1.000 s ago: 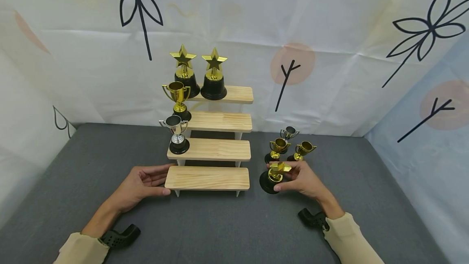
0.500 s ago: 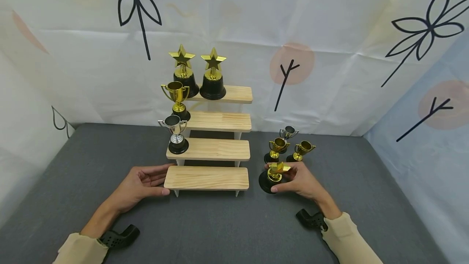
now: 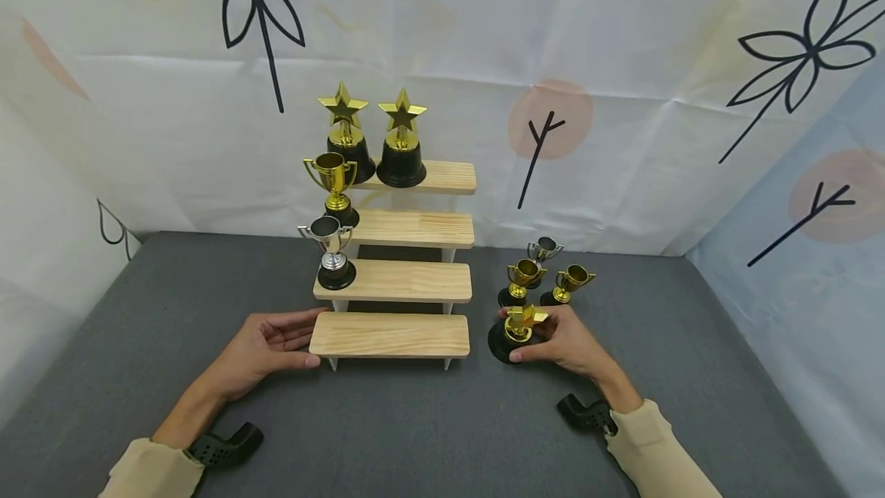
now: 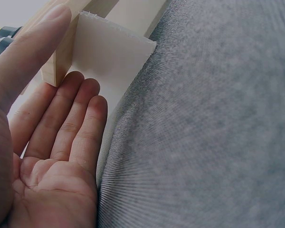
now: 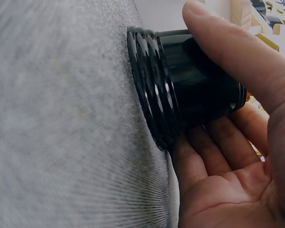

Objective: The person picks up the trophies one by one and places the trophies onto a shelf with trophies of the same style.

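Note:
My left hand (image 3: 266,352) lies at the left end of the lowest wooden step (image 3: 390,335) of a four-tier display stand. In the left wrist view its fingers (image 4: 61,123) are extended beside the white support (image 4: 104,52), with the thumb at the step's edge. My right hand (image 3: 563,340) holds a gold star trophy (image 3: 518,329) by its black base (image 5: 199,76), thumb on one side and fingers on the other. That base stands at the grey table surface. On the stand are two star trophies (image 3: 402,137), a gold cup (image 3: 335,183) and a silver cup (image 3: 334,252).
Right behind the held trophy stand two small gold cup trophies (image 3: 523,277) and a silver one (image 3: 545,250). A patterned white backdrop (image 3: 622,98) rises behind the grey table (image 3: 415,436). Both wrists wear a black band (image 3: 224,446).
The view has shifted very slightly. Both hands keep their places, the left at the step and the right on the star trophy.

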Tool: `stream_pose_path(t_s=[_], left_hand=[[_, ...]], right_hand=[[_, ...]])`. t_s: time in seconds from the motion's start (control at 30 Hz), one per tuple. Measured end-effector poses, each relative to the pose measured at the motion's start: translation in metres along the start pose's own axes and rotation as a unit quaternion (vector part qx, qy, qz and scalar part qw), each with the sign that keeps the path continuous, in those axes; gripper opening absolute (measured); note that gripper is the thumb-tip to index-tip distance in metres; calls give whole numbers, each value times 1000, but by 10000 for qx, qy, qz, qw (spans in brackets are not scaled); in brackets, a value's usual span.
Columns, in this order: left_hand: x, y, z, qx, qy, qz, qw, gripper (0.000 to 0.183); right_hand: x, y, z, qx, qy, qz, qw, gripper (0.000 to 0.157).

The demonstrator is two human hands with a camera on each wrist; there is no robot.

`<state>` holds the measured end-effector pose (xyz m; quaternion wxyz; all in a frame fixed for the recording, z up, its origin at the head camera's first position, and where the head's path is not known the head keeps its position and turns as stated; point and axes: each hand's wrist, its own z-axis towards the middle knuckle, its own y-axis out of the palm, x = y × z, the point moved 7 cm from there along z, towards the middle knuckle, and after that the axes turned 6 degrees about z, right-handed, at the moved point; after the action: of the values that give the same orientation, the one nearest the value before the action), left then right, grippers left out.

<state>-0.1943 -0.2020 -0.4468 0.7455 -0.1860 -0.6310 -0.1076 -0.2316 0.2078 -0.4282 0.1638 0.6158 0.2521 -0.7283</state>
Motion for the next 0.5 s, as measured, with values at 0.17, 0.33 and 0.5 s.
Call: stream_pose_path(t_s=[0.17, 0.33, 0.5], left_hand=[[0, 0, 0, -11, -32, -18, 10000, 72], [-1, 0, 0, -43, -57, -64, 10000, 74], [-2, 0, 0, -64, -26, -115, 9999, 73]], right_hand=[[0, 0, 1, 16, -5, -30, 10000, 63], [0, -1, 1, 59, -81, -82, 9999, 62], [-1, -2, 1, 68, -147, -40, 9999, 62]])
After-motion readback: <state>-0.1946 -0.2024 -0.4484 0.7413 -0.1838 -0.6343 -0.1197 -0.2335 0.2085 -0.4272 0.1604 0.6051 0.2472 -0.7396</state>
